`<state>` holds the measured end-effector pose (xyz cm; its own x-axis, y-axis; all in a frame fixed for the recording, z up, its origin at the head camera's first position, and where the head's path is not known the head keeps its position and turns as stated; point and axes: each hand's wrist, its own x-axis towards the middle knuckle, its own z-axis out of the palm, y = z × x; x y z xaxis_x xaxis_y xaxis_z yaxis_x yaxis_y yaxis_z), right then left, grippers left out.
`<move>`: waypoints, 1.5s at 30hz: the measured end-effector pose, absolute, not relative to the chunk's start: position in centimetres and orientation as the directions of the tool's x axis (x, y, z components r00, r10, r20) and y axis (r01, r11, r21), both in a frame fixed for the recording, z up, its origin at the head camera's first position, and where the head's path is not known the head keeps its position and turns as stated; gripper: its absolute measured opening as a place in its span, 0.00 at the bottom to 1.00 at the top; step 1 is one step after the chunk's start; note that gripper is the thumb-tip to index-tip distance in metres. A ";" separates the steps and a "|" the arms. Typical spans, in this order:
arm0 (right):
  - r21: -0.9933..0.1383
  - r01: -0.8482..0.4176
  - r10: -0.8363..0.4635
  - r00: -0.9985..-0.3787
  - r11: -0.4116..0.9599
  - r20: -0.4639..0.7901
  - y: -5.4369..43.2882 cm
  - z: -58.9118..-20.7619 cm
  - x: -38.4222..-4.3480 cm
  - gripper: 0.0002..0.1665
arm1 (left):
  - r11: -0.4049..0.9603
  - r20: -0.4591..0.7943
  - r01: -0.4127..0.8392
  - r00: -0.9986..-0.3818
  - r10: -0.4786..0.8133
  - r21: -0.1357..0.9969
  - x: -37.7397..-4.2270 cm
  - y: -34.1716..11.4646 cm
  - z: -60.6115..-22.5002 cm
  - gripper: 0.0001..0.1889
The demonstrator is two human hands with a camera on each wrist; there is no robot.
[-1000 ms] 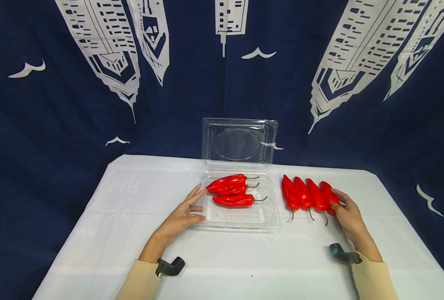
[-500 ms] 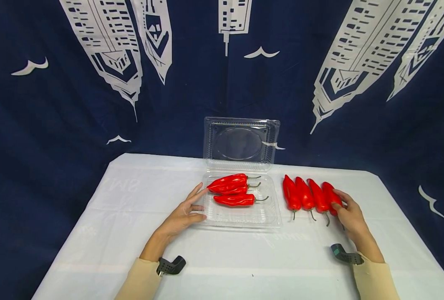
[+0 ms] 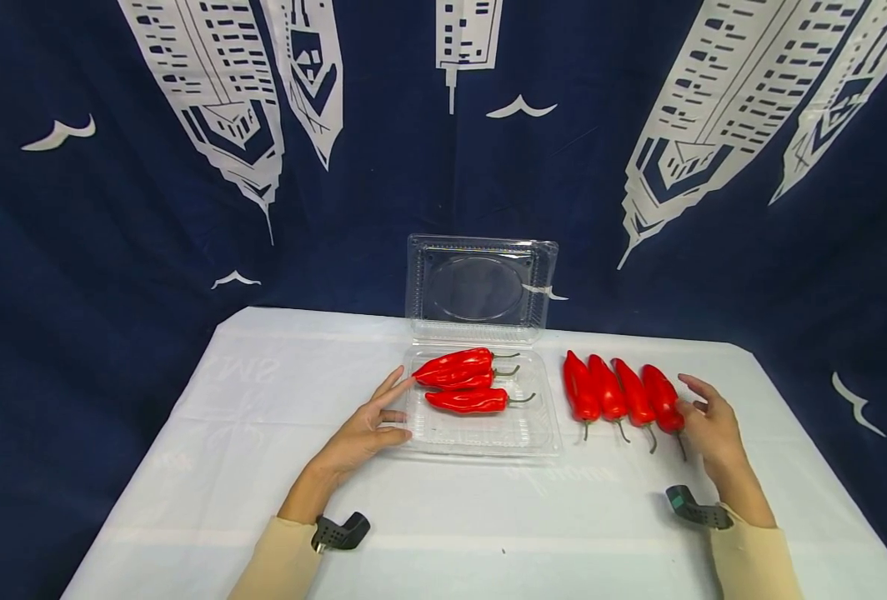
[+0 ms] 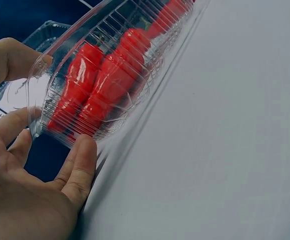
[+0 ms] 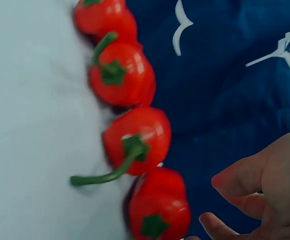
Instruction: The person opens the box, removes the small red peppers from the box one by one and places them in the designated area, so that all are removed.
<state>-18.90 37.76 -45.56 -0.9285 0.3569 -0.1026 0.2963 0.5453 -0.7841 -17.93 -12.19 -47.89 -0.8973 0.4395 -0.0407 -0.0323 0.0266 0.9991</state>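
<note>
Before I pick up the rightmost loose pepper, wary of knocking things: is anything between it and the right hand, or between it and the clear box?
Nothing visible separates the right hand from the rightmost pepper. Between that pepper and the clear box, the other three loose peppers lie side by side; the lid is raised.

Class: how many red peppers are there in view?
7: three peppers lie in the clear container, four peppers in a row on the table to its right. None appears hidden.
</note>
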 end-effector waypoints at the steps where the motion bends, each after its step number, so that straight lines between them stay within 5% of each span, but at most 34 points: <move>1: -0.785 0.289 0.361 -0.928 0.548 -0.090 37.7 -45.3 -18.9 0.34 | 0.027 -0.042 -0.033 -0.898 0.439 0.999 -17.9 -12.2 -47.9 0.44; 10: -0.755 0.209 0.352 -0.936 0.622 0.031 39.8 -48.4 -21.0 0.32 | 0.035 -0.046 -0.035 -0.898 0.438 0.999 -17.8 -12.4 -47.9 0.44; 23: -0.778 0.086 0.214 -0.975 0.622 0.063 32.5 -41.8 -17.4 0.31 | 0.035 -0.049 -0.037 -0.896 0.441 0.999 -17.9 -12.3 -48.0 0.44; 45: -0.698 -0.275 -0.199 -0.961 0.661 0.190 25.9 -38.7 -19.5 0.24 | 0.030 -0.040 -0.030 -0.899 0.436 0.999 -17.9 -12.4 -48.0 0.44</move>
